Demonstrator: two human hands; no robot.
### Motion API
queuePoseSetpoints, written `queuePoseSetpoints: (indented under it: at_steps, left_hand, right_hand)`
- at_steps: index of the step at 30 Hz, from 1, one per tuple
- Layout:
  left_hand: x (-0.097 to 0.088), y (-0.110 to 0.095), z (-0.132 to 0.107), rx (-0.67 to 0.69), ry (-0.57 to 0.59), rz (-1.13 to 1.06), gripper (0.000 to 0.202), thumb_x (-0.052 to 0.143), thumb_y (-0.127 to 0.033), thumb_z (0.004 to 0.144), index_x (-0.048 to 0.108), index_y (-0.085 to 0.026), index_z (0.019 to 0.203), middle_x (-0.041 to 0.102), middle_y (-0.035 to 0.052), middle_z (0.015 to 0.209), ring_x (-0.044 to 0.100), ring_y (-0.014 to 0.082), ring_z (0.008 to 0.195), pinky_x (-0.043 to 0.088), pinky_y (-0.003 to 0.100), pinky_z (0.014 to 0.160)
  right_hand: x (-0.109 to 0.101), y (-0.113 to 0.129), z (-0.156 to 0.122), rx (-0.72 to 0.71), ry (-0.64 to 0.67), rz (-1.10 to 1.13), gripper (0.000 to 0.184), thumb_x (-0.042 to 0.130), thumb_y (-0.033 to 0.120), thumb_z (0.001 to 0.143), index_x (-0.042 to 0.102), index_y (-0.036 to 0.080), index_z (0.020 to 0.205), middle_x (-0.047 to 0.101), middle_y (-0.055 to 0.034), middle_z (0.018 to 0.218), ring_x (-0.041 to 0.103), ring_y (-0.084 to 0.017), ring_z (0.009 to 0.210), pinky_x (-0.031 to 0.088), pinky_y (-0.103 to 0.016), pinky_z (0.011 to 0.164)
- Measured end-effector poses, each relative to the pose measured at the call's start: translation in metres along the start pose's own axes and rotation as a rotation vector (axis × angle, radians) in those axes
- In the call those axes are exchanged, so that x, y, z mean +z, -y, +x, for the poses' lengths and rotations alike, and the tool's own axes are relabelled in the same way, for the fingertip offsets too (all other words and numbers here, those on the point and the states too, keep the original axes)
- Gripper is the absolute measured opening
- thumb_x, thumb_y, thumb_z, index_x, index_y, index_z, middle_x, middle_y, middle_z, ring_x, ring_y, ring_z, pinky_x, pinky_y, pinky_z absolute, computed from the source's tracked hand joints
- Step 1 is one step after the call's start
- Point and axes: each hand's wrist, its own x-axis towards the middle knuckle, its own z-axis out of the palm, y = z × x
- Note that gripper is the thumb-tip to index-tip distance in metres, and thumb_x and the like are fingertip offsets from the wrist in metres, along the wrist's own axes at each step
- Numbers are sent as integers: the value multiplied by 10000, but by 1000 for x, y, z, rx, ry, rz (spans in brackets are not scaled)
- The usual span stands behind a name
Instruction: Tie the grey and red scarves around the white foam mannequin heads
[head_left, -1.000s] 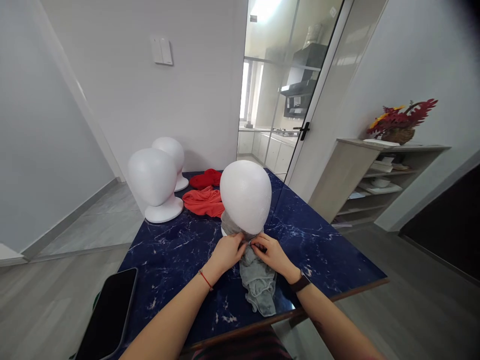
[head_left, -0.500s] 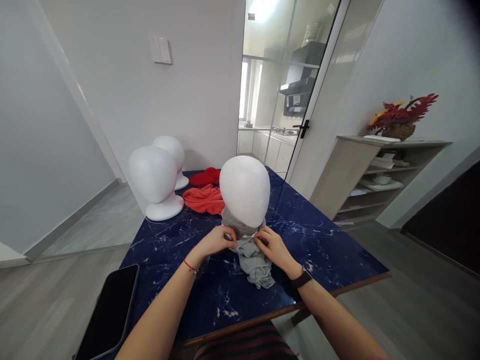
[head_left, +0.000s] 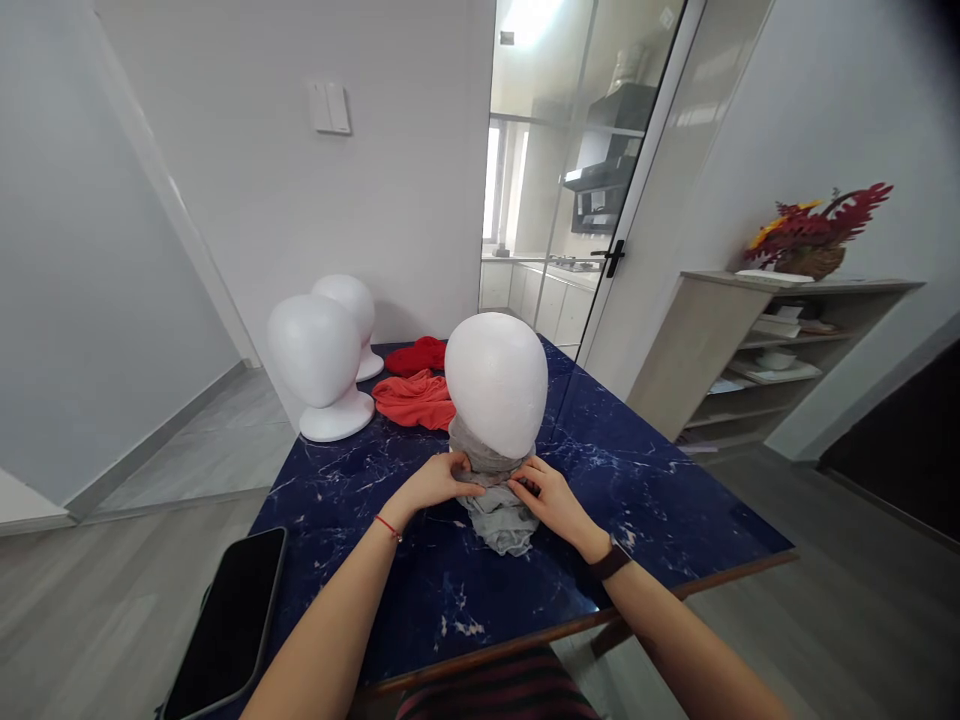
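A white foam mannequin head (head_left: 496, 380) stands upright on the dark blue table, in front of me. A grey scarf (head_left: 504, 525) is wrapped about its neck, and its loose end lies bunched on the tabletop toward me. At the left of the neck, my left hand (head_left: 442, 482) pinches the grey cloth between thumb and fingers. On the other side my right hand (head_left: 546, 498) grips the same cloth, its fingers curled near the neck's front. The neck and base of this head are hidden by cloth and hands.
Two more white foam heads, a nearer one (head_left: 319, 350) and a farther one (head_left: 349, 300), stand at the table's left. Beside them lie a coral cloth (head_left: 415, 400) and a red cloth (head_left: 420, 354). A black phone (head_left: 229, 620) is at the near left edge of the blue marbled table (head_left: 645, 500).
The loose end of the grey scarf has drawn up closer to the neck and looks shorter. Both hands still hold the cloth, a little nearer together. The view has shifted slightly.
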Motion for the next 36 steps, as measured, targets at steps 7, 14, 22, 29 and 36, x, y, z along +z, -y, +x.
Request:
queuePoseSetpoints:
  at_steps: [7, 14, 22, 29, 36]
  left_hand:
    - [-14, 12, 2, -7, 120, -261, 189, 535, -167, 628, 687, -135, 735, 587, -12, 661, 464, 124, 654, 351, 241, 638]
    - [-32, 38, -2, -69, 21, -633, 122, 565, -87, 520, 594, -142, 624, 576, -15, 707, 498, 107, 703, 388, 245, 724]
    - [-30, 55, 5, -219, -73, -823, 155, 610, -14, 494, 553, -133, 575, 563, -27, 582, 515, 74, 587, 418, 209, 635]
    - [-33, 56, 5, -155, -179, -939, 178, 623, -68, 496, 492, -156, 580, 569, -21, 657, 531, 74, 624, 442, 202, 639]
    - [-30, 40, 1, -111, -70, -806, 129, 547, -271, 661, 499, -162, 609, 535, 7, 641, 481, 103, 562, 410, 253, 566]
  right_hand:
    - [1, -6, 0, 13, -36, -22, 243, 493, 365, 901, 616, 195, 776, 515, -41, 812, 492, -153, 682, 403, -291, 640]
    - [2, -10, 0, 53, -73, -31, 246, 464, 373, 912, 584, 199, 784, 519, -45, 832, 492, -155, 679, 394, -295, 644]
    - [-1, -6, 1, 85, -209, -88, 271, 377, 378, 947, 519, 208, 791, 500, -40, 826, 504, -165, 706, 412, -304, 669]
    - [0, -9, 2, 84, -265, -96, 266, 339, 359, 961, 486, 210, 797, 483, -39, 840, 504, -170, 741, 425, -315, 704]
    - [-1, -13, 3, 103, -310, -76, 285, 341, 377, 958, 499, 206, 793, 485, -41, 835, 501, -176, 753, 424, -316, 714]
